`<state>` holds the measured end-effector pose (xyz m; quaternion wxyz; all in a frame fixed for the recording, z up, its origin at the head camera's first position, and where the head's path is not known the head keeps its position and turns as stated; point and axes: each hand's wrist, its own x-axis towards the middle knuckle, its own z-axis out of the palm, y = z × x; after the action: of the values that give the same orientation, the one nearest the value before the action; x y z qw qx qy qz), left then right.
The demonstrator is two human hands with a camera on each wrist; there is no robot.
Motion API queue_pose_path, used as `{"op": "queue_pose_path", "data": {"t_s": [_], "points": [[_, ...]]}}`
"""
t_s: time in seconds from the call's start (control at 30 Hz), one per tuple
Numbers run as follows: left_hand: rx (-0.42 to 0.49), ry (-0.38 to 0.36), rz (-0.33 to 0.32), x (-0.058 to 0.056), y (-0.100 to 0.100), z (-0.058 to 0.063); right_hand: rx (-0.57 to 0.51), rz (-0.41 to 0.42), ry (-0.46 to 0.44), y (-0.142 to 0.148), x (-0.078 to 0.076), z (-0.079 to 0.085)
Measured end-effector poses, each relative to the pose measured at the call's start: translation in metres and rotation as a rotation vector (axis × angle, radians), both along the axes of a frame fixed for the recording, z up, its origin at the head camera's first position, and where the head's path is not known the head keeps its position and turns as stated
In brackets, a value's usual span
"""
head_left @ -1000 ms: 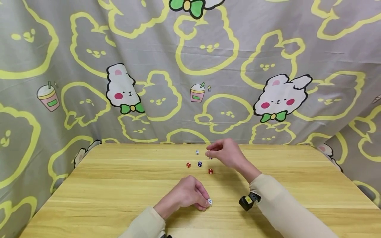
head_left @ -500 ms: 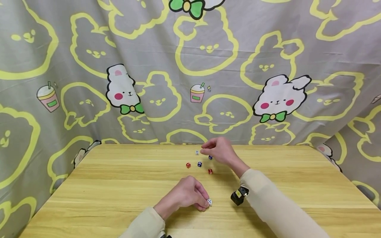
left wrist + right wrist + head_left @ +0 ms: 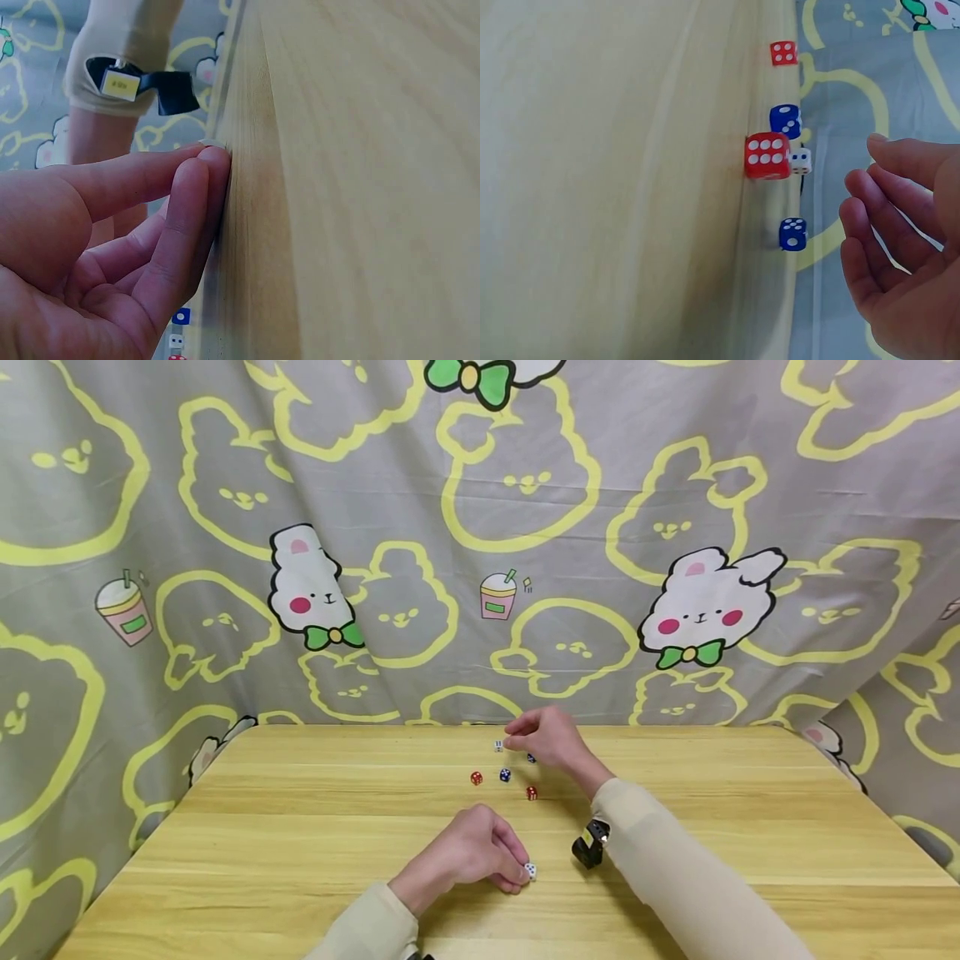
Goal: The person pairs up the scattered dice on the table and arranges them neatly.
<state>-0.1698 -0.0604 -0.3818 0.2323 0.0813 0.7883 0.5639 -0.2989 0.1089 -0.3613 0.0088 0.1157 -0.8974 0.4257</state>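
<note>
Low on the wooden table in the head view, my left hand (image 3: 476, 852) pinches a white die (image 3: 531, 871) between thumb and fingertips. The left wrist view has the fingers hiding most of that die. At the far side, my right hand (image 3: 553, 739) is held over the table, its fingertips right beside another white die (image 3: 498, 747). Nothing lies between its slightly bent, parted fingers in the right wrist view. A blue die (image 3: 531, 758) is partly covered by this hand. Closer in are a second blue die (image 3: 505, 775) and two red dice, one left (image 3: 476, 778), one right (image 3: 532, 793).
The wooden table (image 3: 300, 860) reaches back to a grey curtain (image 3: 420, 485) with yellow cartoon outlines. A black wrist camera (image 3: 590, 845) hangs below the right sleeve (image 3: 675, 868), low over the tabletop.
My right hand has shifted left, from over the rear blue die to beside the rear white die. My left hand and the dice have stayed in place.
</note>
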Motion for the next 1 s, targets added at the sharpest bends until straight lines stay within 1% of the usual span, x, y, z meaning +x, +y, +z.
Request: {"op": "queue_pose_path", "data": {"t_s": [0.23,0.67,0.83,1.0], "points": [[0.009,-0.013,0.0,0.001,0.0,0.002,0.004,-0.018,-0.026,-0.002,-0.009,-0.007],[0.012,-0.016,-0.008,-0.001,-0.001,0.001,0.032,-0.012,-0.084,-0.007,-0.022,-0.016],[0.025,-0.014,-0.01,-0.001,-0.001,0.0,0.033,0.001,-0.087,-0.007,-0.026,-0.02],[0.031,-0.008,-0.011,0.0,-0.001,0.001,0.031,0.005,-0.1,-0.009,-0.027,-0.02]]}}
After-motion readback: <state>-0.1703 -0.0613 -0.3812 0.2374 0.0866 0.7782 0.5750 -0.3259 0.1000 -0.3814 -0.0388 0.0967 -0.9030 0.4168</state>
